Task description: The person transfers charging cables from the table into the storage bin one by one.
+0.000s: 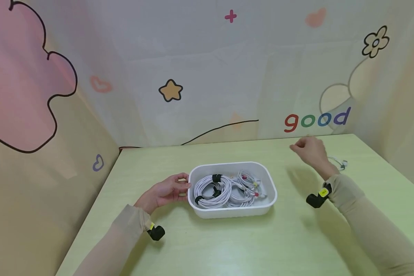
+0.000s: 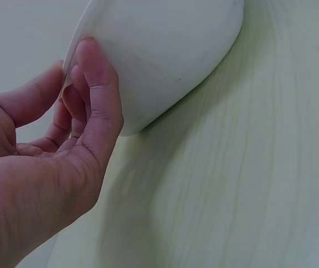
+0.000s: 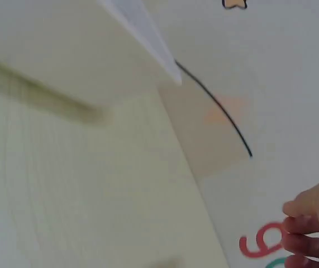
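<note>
A white plastic bin [image 1: 234, 212] stands on the table and holds coiled white cables [image 1: 212, 191], some bound with black straps. My left hand [image 1: 167, 190] grips the bin's left end; in the left wrist view its fingers [image 2: 100, 89] lie against the outer wall and the thumb meets the rim. Over the back right of the table, my right hand [image 1: 310, 150] is raised with loosely bent fingers and nothing visible in them. Just beyond that wrist a small white cable [image 1: 341, 165] lies on the table, partly hidden by the arm.
The pale green tabletop [image 1: 207, 245] meets a printed cloth backdrop [image 1: 220, 76] at the back, with cloth on both sides too. A black wrist camera [image 1: 319, 199] sits on the right sleeve, another camera [image 1: 156, 232] on the left.
</note>
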Demonstrator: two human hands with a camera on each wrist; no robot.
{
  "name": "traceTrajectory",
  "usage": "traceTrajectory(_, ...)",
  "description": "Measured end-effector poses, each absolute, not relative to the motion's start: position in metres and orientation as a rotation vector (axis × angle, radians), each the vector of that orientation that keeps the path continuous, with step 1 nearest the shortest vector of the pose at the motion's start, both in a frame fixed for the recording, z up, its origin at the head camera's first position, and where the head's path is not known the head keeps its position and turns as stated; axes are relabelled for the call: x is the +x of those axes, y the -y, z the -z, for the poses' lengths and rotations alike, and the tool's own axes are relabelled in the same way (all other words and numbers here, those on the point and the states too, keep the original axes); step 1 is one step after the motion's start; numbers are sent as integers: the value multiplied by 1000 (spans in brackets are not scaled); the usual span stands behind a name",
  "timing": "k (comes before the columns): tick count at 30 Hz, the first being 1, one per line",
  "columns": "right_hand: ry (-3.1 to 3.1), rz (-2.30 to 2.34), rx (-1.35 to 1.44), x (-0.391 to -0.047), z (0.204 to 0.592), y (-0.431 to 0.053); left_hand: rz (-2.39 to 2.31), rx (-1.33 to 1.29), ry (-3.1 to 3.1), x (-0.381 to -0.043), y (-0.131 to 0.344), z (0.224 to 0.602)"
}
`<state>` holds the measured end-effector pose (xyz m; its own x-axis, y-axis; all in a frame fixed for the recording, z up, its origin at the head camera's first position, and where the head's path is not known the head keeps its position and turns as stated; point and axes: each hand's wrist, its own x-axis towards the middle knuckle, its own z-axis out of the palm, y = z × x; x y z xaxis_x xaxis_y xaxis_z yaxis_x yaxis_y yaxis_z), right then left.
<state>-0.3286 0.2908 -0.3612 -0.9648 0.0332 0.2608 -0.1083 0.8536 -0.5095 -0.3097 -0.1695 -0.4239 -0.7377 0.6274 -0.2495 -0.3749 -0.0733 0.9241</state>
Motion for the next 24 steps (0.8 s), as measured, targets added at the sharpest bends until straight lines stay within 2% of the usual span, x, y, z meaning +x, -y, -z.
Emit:
traceTrajectory(4,2743,-722,-198,-322,377,-335,-1887,281,-1514,-309,169,423)
traceTrajectory(10,2895,-655,-301,-311,391,-382,-1890,276,-1517,-307,169,421)
traceTrajectory(16,3047,-634,-304,-306,401,-403,-1891,280,-1522,-307,170,420)
traceTrajectory(24,3000,-688,-407,-302,409,-409,-1883,280,-1531,-307,170,421)
